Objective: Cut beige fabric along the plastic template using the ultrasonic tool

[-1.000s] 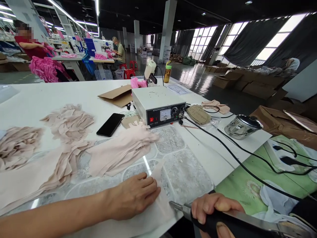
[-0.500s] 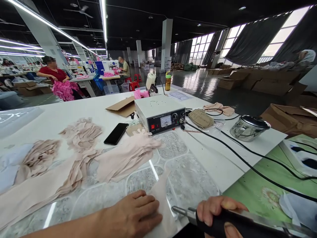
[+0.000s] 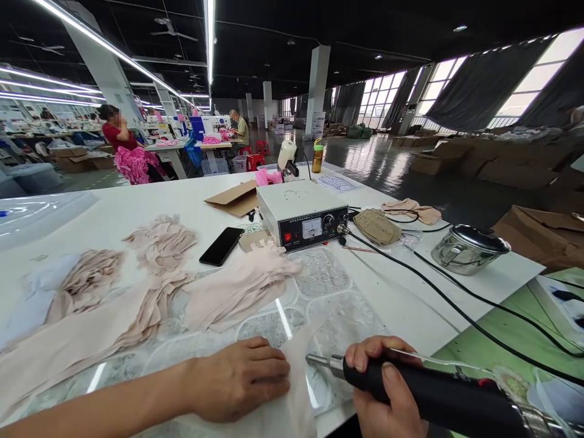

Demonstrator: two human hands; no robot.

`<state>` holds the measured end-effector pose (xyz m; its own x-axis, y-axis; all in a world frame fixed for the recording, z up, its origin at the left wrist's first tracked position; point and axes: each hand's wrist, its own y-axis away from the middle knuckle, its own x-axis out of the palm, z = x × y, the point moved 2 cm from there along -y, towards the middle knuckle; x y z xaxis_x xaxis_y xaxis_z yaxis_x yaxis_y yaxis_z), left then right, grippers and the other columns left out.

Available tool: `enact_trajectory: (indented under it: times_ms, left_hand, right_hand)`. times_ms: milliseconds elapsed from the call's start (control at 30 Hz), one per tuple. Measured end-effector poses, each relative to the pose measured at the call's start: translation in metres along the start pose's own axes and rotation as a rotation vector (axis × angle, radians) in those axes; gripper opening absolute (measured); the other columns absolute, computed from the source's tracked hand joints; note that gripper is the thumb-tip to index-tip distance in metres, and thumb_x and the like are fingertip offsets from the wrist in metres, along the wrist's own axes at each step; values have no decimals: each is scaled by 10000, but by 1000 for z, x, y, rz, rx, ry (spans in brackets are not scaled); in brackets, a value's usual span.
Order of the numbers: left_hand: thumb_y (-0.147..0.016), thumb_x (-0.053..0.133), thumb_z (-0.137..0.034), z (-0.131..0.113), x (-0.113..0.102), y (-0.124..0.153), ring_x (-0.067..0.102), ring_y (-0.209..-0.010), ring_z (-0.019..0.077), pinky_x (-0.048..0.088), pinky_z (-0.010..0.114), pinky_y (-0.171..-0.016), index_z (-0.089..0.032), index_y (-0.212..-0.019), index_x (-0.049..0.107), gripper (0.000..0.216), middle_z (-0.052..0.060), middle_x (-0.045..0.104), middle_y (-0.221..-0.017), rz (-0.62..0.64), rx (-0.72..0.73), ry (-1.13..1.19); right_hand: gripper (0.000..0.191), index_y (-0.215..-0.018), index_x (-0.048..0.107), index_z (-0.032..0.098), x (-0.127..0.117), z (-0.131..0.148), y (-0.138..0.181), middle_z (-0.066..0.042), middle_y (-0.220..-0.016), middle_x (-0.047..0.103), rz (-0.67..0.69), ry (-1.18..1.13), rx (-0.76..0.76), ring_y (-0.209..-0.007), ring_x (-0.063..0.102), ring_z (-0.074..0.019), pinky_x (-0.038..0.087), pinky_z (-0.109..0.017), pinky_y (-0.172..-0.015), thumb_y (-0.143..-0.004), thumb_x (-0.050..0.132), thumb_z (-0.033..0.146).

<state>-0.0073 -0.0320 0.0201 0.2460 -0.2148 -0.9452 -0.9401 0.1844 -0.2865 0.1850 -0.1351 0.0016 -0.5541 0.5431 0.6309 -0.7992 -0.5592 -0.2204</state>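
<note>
My left hand (image 3: 244,378) lies palm down on a thin beige fabric piece (image 3: 302,365), its fingers flat and close together, holding the cloth against the glossy patterned mat (image 3: 349,310). My right hand (image 3: 387,383) is wrapped round a thick black-handled tool (image 3: 438,389) with a tapered metal tip. That tip points left and sits at the right edge of the fabric; whether it touches the cloth I cannot tell. Beyond my left hand rests a stack of beige fabric pieces (image 3: 241,286), with a longer stack (image 3: 100,322) to its left.
A white control box (image 3: 314,228) with a meter stands behind the mat, a black cable (image 3: 424,274) running right from it. Nearby are a phone (image 3: 221,246), a lidded metal pot (image 3: 469,249), a bottle (image 3: 317,156) and a cardboard piece (image 3: 235,198). Co-workers sit farther back.
My right hand has moved left and up with the tool, bringing its tip to the fabric's edge. My left hand has shifted slightly left, and the view has turned a little left.
</note>
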Motion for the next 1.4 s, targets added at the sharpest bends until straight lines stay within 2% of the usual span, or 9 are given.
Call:
enact_trajectory:
  times_ms: [200,400,633,867,1200,1400]
  left_hand:
    - [-946,410,-101,16,0,-7,603,-1111,242,476,376,-927,-99,-1163,584,279,149,681,-1162,-38,-23,15]
    - [-916,439,-119,29,10,-17,568,-1204,253,448,378,-1012,-88,-1189,583,310,146,658,-1224,-12,43,8]
    - [-962,447,-155,35,10,-17,588,-1164,247,411,368,-1040,-112,-1112,628,238,140,681,-1158,18,91,-66]
    - [-963,463,-151,37,8,-18,594,-1152,240,453,380,-991,-121,-1070,640,208,144,693,-1098,41,125,-100]
    - [-904,554,-149,42,10,-23,608,-1151,230,511,320,-990,-144,-953,651,109,128,695,-967,3,163,-30]
    - [-905,533,-136,43,11,-23,619,-1116,243,515,326,-983,-116,-935,658,130,139,676,-946,2,189,-31]
  right_hand:
    - [48,-798,586,215,6,-3,-4,36,-654,493,9,-5,-43,-512,479,-104,468,-273,-510,-787,564,256]
    - [66,-812,604,227,3,-5,-7,37,-639,508,42,23,-55,-493,481,-110,461,-278,-489,-780,582,280]
    - [88,-861,595,236,-5,-6,-7,42,-680,497,19,45,-5,-515,485,-109,480,-290,-493,-787,593,285]
    - [75,-839,577,237,-5,-5,-7,41,-683,486,27,63,23,-519,477,-112,483,-303,-502,-785,595,285]
    - [62,-847,564,239,-3,-5,-9,41,-688,466,66,95,-4,-512,464,-109,471,-293,-494,-812,568,290]
    - [67,-839,556,237,-4,0,-12,39,-712,449,3,84,-25,-537,455,-114,462,-291,-506,-782,565,271]
